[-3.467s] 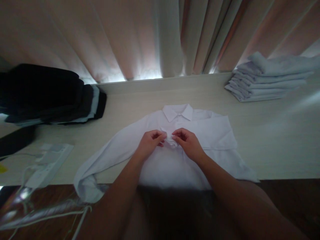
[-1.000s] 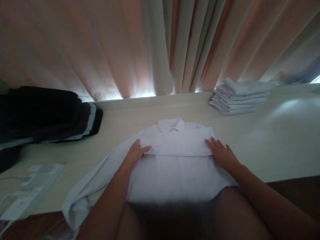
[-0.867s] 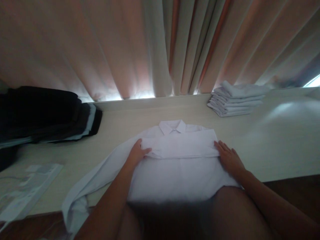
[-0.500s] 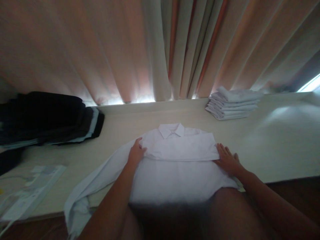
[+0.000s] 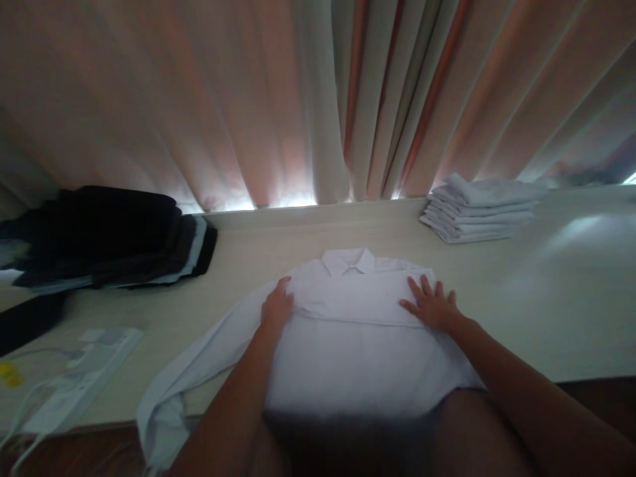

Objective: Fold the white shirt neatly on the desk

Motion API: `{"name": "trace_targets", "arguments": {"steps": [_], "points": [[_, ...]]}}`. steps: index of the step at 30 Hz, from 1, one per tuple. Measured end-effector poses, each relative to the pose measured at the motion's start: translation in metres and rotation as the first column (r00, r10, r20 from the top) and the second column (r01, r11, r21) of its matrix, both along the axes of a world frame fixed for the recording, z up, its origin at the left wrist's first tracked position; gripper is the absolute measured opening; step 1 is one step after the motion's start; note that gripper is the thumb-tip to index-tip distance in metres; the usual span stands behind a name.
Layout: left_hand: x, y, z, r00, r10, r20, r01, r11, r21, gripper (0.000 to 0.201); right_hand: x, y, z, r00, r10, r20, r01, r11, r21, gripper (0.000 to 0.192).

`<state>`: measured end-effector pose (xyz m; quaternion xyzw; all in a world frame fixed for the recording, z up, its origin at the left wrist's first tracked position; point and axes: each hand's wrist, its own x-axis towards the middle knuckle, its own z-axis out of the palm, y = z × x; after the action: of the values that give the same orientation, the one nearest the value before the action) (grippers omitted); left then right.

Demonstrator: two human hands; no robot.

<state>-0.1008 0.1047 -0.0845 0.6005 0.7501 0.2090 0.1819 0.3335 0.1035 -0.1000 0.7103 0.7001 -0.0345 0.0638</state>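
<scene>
**Both hands press flat on the white shirt**

The white shirt (image 5: 348, 331) lies on the table (image 5: 546, 318), right in front of the person, with its collar (image 5: 348, 261) pointing away toward the curtain (image 5: 248, 99). Its bottom edge hangs over the near side of the table.

A moment ago the right hand (image 5: 431, 306) sat at the outer edge of the folded sleeve (image 5: 358, 301). Now it has slid in and lies on top of that fold, fingers spread wide and flat. It holds nothing; it just presses down. The left hand (image 5: 276, 310) has stayed at the other end of the fold. It rests on the cloth with its fingers bent a little, and I cannot tell if it pinches the cloth or only pushes on it. A few seconds back both hands were busy near the buttons in the middle. So one sleeve now lies across the chest, and the hands look to be smoothing it.

The other sleeve (image 5: 199, 364) is not folded. It trails off to the left and droops over the table edge.

Well off to the right is a stack of folded white shirts (image 5: 479, 209). On the left is a pile of dark clothes (image 5: 104, 235). Near the left corner lie some papers (image 5: 84, 364) and a white cord (image 5: 22, 411). None of these touch the shirt or block the hands.
</scene>
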Motion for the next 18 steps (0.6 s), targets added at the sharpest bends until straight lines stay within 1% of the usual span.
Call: {"name": "trace_targets", "arguments": {"steps": [3,5,7,10,12,14,16,18], "points": [[-0.003,0.001,0.000,1.000,-0.011,-0.006,0.011,1.000,-0.008,0.052,-0.002,0.001,-0.003,0.996,0.081,0.030,-0.083,0.995,0.063,0.077],[-0.011,0.000,0.003,1.000,-0.011,-0.010,0.011,1.000,-0.016,0.051,-0.004,0.000,-0.005,0.992,0.117,0.049,-0.121,0.988,0.097,0.072],[-0.027,-0.006,0.011,1.000,-0.010,-0.019,0.009,0.999,-0.032,0.047,-0.008,-0.002,-0.005,0.992,0.109,0.058,-0.115,0.986,0.121,0.072],[-0.065,-0.027,0.030,0.999,0.004,-0.050,-0.007,0.998,-0.070,0.036,-0.021,-0.009,0.001,0.989,0.135,0.059,-0.143,0.973,0.182,0.072],[-0.096,-0.053,0.042,0.996,0.035,-0.086,-0.043,0.995,-0.089,0.033,-0.036,-0.019,0.008,0.981,0.189,0.049,-0.196,0.952,0.236,0.072],[-0.123,-0.087,0.048,0.986,0.090,-0.138,-0.103,0.991,-0.090,0.034,-0.057,-0.032,0.015,0.964,0.266,0.024,-0.262,0.922,0.285,0.071],[-0.144,-0.128,0.047,0.958,0.168,-0.234,-0.184,0.982,-0.049,0.038,-0.082,-0.048,0.019,0.936,0.351,-0.023,-0.326,0.891,0.318,0.069],[-0.156,-0.169,0.038,0.912,0.234,-0.336,-0.246,0.969,0.006,0.042,-0.107,-0.065,0.020,0.903,0.421,-0.091,-0.373,0.870,0.321,0.067]]}}
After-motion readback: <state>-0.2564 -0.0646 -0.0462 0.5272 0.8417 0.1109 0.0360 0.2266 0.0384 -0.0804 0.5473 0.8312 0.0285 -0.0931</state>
